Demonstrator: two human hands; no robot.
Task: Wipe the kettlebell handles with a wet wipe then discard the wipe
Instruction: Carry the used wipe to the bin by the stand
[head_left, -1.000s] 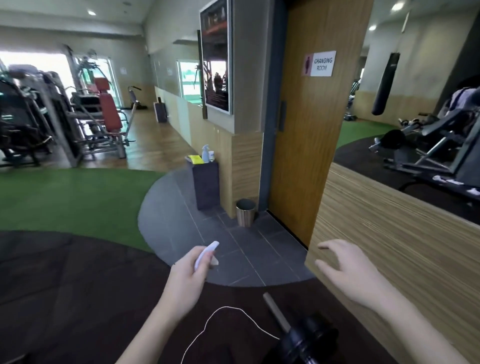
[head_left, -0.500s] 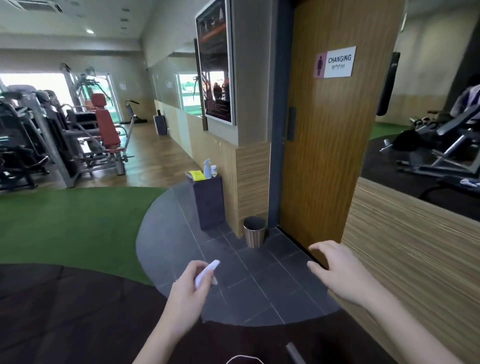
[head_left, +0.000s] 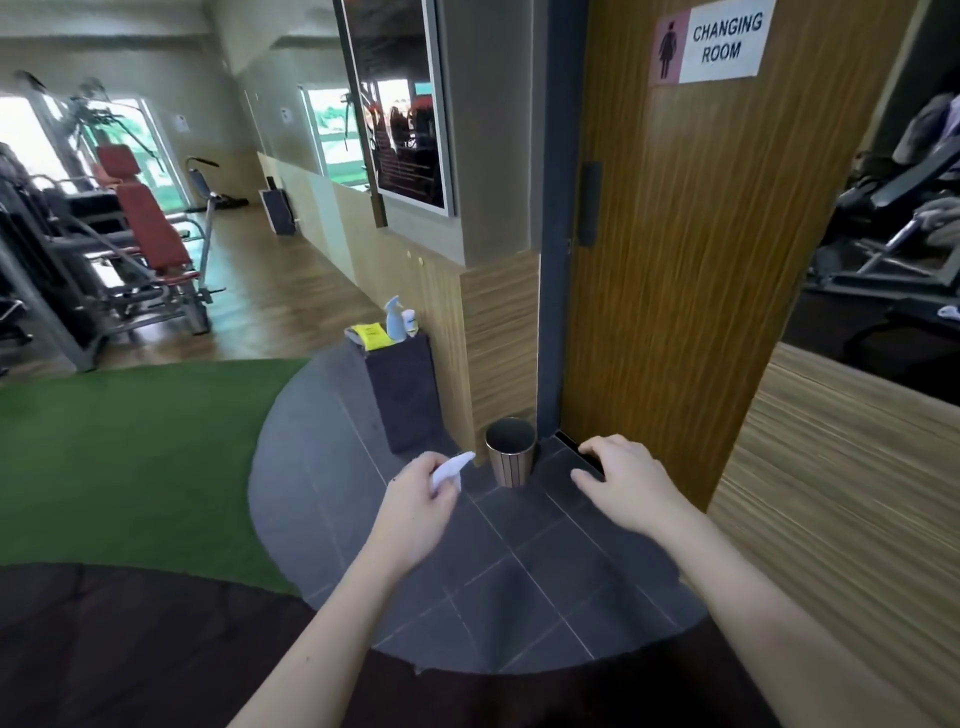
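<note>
While carrying a crumpled white wipe (head_left: 451, 470) toward a small bin (head_left: 510, 459) at the foot of a wooden door (head_left: 685, 249), reaching out with both bare forearms over a dark tiled floor (head_left: 519, 566). Discard step in hand, by the look of it; no kettlebell in view. Left hand (head_left: 418, 506) held low and left of the bin, palm down, fingers (head_left: 451, 484) curled around the wipe, one end poking out toward the bin's rim. Right hand (head_left: 626, 480) extended near the bottom of the door, just right of the bin, fingers loosely spread and bent, holding nothing. Bin standing upright and open-topped in the far corner between door frame and wood-panelled wall, apart from both hands. Next move likely calling for a further reach forward, bringing the left hand above the bin's mouth before letting go; a light wipe released short could land on the tiles. Dark stand (head_left: 402, 395) with spray bottle (head_left: 393, 319) to the bin's left, gym machines (head_left: 130, 249) farther off.
</note>
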